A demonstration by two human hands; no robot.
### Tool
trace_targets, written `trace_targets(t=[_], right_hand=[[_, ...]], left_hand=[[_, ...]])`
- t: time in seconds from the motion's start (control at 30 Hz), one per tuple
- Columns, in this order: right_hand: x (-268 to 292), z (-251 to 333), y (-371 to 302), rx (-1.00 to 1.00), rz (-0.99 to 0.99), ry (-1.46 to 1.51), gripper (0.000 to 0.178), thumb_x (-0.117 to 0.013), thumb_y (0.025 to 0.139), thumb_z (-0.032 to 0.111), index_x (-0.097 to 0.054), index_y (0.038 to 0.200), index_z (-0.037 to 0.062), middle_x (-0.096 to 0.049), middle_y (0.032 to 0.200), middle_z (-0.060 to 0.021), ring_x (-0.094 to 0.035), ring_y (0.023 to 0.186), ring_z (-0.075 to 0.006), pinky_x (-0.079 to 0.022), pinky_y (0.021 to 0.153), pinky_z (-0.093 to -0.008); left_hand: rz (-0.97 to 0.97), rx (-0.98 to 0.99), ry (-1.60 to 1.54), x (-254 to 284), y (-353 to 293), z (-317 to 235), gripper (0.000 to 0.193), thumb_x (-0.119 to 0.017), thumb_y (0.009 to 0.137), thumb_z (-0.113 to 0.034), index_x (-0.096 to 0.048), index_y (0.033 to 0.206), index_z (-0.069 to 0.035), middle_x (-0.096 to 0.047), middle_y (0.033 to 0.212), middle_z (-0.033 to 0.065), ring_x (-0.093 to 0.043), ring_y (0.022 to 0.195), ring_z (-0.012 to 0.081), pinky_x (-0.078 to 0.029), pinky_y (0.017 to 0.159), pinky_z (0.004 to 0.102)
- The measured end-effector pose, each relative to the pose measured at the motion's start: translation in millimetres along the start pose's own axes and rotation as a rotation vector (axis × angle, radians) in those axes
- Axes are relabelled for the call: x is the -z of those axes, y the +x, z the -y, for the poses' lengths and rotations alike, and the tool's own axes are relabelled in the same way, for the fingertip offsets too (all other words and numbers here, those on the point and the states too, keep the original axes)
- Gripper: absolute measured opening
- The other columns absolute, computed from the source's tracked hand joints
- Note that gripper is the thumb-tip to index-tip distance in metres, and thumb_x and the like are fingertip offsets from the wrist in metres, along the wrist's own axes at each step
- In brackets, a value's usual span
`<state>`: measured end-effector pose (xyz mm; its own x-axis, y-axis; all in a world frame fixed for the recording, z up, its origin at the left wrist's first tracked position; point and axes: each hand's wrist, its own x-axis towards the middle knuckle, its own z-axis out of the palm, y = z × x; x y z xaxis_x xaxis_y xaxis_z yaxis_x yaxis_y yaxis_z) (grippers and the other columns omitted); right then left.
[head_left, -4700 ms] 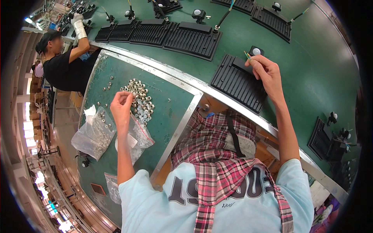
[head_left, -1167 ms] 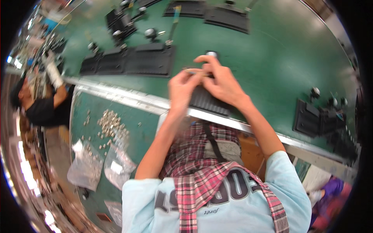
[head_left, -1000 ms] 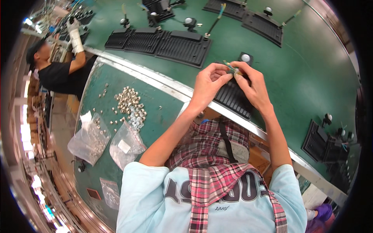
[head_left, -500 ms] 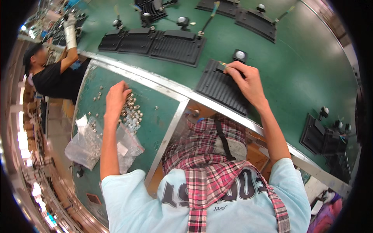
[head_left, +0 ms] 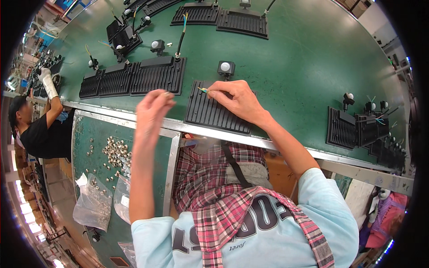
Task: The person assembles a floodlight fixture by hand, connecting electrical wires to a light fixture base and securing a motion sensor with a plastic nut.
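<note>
A light-blue shirt (head_left: pixel 308 219) and a pink plaid apron (head_left: pixel 208 223) are seen from above at the bottom. On a low green side table (head_left: pixel 98 127) to the left, two clear bags (head_left: pixel 93 207) are set beside a heap of small metal fittings (head_left: pixel 117 152). By the edge of the long green workbench (head_left: pixel 290 89), the left hand (head_left: pixel 152 109) is raised, slightly blurred, its thumb and fingertips pinched on a small pale piece (head_left: pixel 168 94). Thin coloured wires (head_left: pixel 203 90) are clamped between the right hand's (head_left: pixel 234 98) thumb and fingers, above a black ribbed panel (head_left: pixel 210 111) laid at the bench edge. A square sensor with a white dome (head_left: pixel 226 68) is seen just beyond it. Similar panels are lined up to the left (head_left: pixel 156 78), stacked at the right (head_left: pixel 342 129) and spread farther back (head_left: pixel 243 23). At far left, a co-worker in black (head_left: pixel 49 131) is seen, a pale glove or sleeve reaching onto the bench.
</note>
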<state>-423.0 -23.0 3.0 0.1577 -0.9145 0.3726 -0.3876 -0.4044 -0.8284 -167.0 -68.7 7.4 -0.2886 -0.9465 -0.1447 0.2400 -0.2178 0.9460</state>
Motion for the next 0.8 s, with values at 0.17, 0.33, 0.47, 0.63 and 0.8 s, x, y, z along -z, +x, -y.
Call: trace_targets(t=[0.17, 0.33, 0.47, 0.63, 0.8], right_hand=[[-4.2, -3.6, -1.3, 0.025, -0.043, 0.016, 0.013, -0.062, 0.091, 0.017, -0.07, 0.091, 0.0055, -0.067, 0.073, -0.0121, -0.064, 0.062, -0.0275, -0.049, 0.059, -0.0356], [-5.3, -7.0, -1.5, 0.07, -0.082, -0.02, 0.014, -0.064, 0.089, 0.018, -0.068, 0.087, 0.0058, -0.063, 0.067, -0.0129, -0.06, 0.059, -0.0299, -0.045, 0.055, -0.0382], [-9.7, -11.0, -0.2, 0.105, -0.109, -0.031, 0.016, -0.063, 0.09, 0.02, -0.068, 0.086, 0.0052, -0.064, 0.069, -0.0135, -0.061, 0.061, -0.0304, -0.046, 0.056, -0.0386], [-5.9, -4.4, -0.4, 0.025, -0.116, 0.01, 0.017, -0.065, 0.09, 0.015, -0.061, 0.101, 0.0026, -0.059, 0.068, -0.0135, -0.057, 0.059, -0.0307, -0.045, 0.057, -0.0378], [3.8, 4.3, -0.5, -0.114, -0.158, 0.122, 0.029, -0.066, 0.09, 0.01, -0.051, 0.114, 0.0011, -0.055, 0.073, -0.0119, -0.055, 0.063, -0.0262, -0.044, 0.06, -0.0371]], left_hand=[[0.127, 0.071, -0.347, -40.8, 19.1, 36.8, 0.017, -0.066, 0.095, -0.015, -0.063, 0.106, -0.003, -0.067, 0.106, 0.008, -0.064, 0.096, 0.0158, -0.053, 0.094, 0.0338], [0.128, 0.068, -0.439, -56.7, 16.5, 47.2, 0.016, -0.066, 0.095, -0.015, -0.064, 0.105, -0.003, -0.068, 0.104, 0.0098, -0.064, 0.097, 0.0159, -0.051, 0.095, 0.033], [0.138, 0.052, -0.489, -64.4, 15.0, 51.4, 0.018, -0.065, 0.095, -0.011, -0.062, 0.11, -0.002, -0.067, 0.107, 0.0102, -0.063, 0.101, 0.0161, -0.05, 0.097, 0.0334], [0.066, -0.076, -0.295, -81.0, 10.9, 38.7, 0.03, -0.066, 0.093, -0.005, -0.056, 0.121, 0.0, -0.066, 0.107, 0.0093, -0.062, 0.104, 0.015, -0.049, 0.097, 0.0312], [0.057, -0.217, 0.037, -97.4, 11.6, 25.3, 0.041, -0.068, 0.091, -0.003, -0.053, 0.129, 0.0, -0.068, 0.104, 0.0077, -0.062, 0.1, 0.0123, -0.048, 0.095, 0.0271]])
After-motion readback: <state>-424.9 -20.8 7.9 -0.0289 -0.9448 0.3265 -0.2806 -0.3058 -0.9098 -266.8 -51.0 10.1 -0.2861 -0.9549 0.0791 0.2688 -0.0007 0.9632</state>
